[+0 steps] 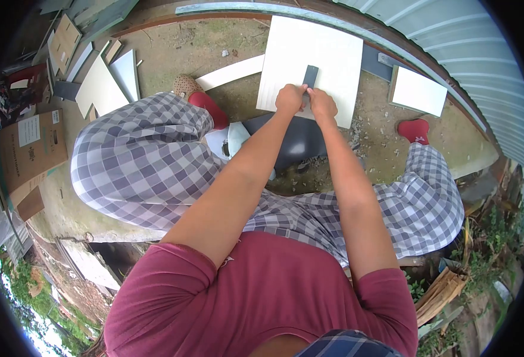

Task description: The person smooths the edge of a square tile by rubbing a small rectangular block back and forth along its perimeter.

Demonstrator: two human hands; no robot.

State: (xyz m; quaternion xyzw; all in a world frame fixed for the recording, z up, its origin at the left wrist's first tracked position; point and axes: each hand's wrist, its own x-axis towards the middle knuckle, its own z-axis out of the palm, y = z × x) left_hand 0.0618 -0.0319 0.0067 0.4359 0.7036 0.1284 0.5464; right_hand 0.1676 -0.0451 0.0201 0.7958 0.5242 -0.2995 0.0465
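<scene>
A large white board (286,44) lies on the ground in front of me, between my feet. Over its lower part, my left hand (290,99) and my right hand (322,105) are side by side, fingers closed on the near end of a small dark strip (311,75). The strip's far end points away from me over the board. What lies under my fingers is hidden. A dark grey curved piece (301,143) sits just below the board's near edge, partly behind my forearms.
White and wooden boards (101,89) lie at the upper left, near a cardboard box (31,146). Another white board (418,90) rests at the right, by a corrugated metal wall (452,35). A white object (237,138) is beside my left knee. Rubble dots the ground.
</scene>
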